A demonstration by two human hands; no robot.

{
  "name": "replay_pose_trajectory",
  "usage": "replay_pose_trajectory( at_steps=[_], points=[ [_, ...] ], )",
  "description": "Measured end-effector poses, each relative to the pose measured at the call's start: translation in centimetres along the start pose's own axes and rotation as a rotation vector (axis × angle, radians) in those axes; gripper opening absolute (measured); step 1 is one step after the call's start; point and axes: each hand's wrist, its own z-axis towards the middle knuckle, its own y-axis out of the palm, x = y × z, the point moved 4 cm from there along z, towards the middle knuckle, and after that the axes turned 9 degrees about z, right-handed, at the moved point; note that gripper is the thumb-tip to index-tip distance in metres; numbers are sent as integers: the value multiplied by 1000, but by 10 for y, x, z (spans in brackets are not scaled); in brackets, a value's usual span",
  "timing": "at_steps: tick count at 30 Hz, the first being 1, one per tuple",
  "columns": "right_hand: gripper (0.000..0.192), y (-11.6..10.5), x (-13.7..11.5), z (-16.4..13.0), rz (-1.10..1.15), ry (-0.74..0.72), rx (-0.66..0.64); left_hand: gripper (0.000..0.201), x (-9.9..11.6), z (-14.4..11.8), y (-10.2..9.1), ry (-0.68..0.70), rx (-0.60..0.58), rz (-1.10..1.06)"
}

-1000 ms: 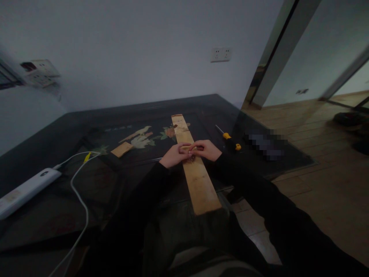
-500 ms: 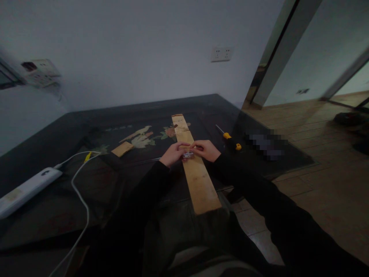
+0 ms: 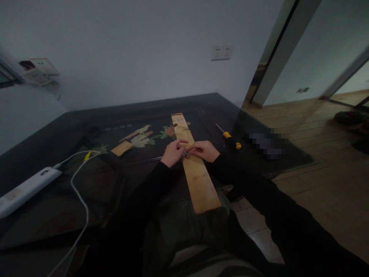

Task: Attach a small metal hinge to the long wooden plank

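A long, narrow wooden board [image 3: 200, 182] lies over the front edge of the dark table, its near end above my lap. A small shiny metal fitting [image 3: 186, 154] sits over the board's middle, between my hands. It looks like a little plate, but its exact kind is too small to make out. My left hand [image 3: 172, 152] is closed at its left end, fingers bent. From the right, my right hand [image 3: 206, 151] pinches at the same fitting with thumb and fingertips together. The fingers partly cover it.
Right of the board lies a yellow-and-black screwdriver [image 3: 228, 137], beside a pixelated object [image 3: 265, 144]. A short wooden piece [image 3: 122, 148] rests to the left. Farther left, a white power strip [image 3: 30, 190] and its white cable [image 3: 83, 202] lie on the dark table [image 3: 138, 109].
The metal fitting has turned from lying level across the board to a slant. My fingers have shifted slightly around it; the board stays in place.
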Motion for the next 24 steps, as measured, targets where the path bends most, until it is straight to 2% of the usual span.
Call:
replay_pose_trajectory(
  at_steps=[4, 8, 13, 17, 20, 24],
  points=[
    [17, 2, 0, 0, -92, -5, -33, 25, -6, 0, 4, -5, -1, 53],
    [18, 3, -1, -1, -148, -11, -28, 24, -8, 1, 5, -55, -15, -2],
    [20, 0, -5, -3, -188, -49, 51, 21, -2, 0, 4, -140, -48, -127],
    [21, -1, -11, -4, -217, -82, 91, 17, -1, 1, 6, -151, -96, -176],
    [23, 0, -14, -4, -236, -55, 48, 16, -5, 1, 7, -109, -98, -112],
    [23, 3, -18, -4, -303, 25, -81, 19, -6, 0, 6, -3, -38, 78]
  ],
)
